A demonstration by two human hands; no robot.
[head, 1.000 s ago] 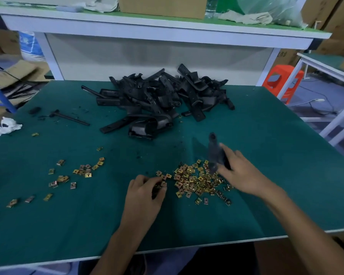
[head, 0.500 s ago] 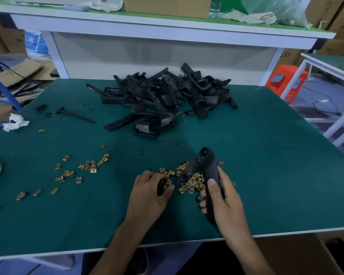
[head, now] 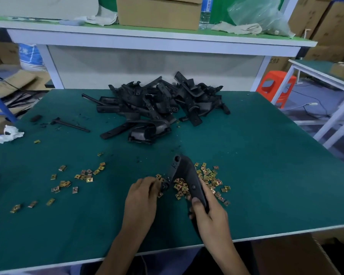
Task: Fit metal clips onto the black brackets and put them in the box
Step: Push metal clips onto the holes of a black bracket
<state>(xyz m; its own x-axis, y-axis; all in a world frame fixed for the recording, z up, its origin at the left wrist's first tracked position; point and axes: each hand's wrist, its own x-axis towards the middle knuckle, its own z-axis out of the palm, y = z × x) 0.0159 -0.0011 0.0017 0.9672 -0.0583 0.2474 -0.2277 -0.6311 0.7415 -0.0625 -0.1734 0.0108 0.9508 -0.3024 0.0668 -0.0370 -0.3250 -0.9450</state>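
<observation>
On the green table (head: 266, 175) a pile (head: 159, 108) of black brackets lies at the far side, well away from the work. The brown box (head: 290, 255), below the near right edge, is probably where finished pieces go. One bracket (head: 184, 171) is lifted over the heap of clips (head: 208, 176), its bend pointing away and its two legs running back toward the person. The likely trouble is at its left leg. If the clip goes on crooked it may jam or spring off into the heap, and the bracket could twist because only one leg is gripped. The right hand (head: 209, 215) wraps the right leg, thumb laid along the top and fingers curled beneath. The left hand (head: 143, 195) comes in palm down, fingers bunched against the tip of the left leg. Whether they pinch a clip is hidden. Stray clips (head: 83, 175) lie off to the left.
</observation>
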